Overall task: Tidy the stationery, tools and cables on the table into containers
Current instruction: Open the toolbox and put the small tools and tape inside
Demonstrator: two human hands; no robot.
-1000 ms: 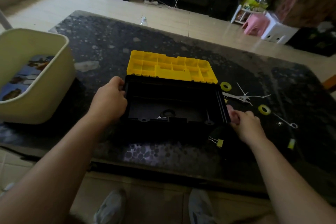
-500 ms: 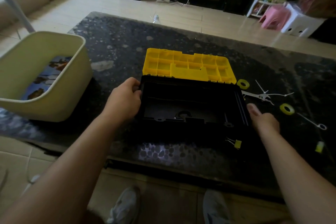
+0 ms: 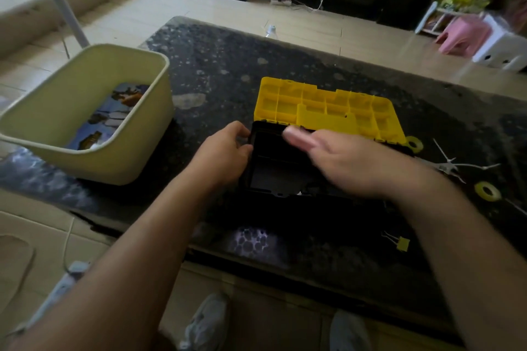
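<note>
A black toolbox (image 3: 268, 162) lies open on the dark table, its yellow compartment lid (image 3: 328, 111) folded back behind it. My left hand (image 3: 222, 154) grips the box's left rim. My right hand (image 3: 350, 159) hovers blurred over the open box, fingers stretched toward the lid's near edge, holding nothing that I can see. To the right lie two yellow tape rolls (image 3: 414, 143) (image 3: 487, 190), white cable ties (image 3: 453, 167) and a yellow binder clip (image 3: 400, 243).
A cream tub (image 3: 119, 162) with a printed sheet inside stands at the table's left end. The dark speckled table (image 3: 228, 65) reaches far back. Its front edge runs just before my feet. A white cable lies on the floor at lower left.
My right hand left the box's right side and swept up and left over the open box toward the lid. My left hand stays on the left rim.
</note>
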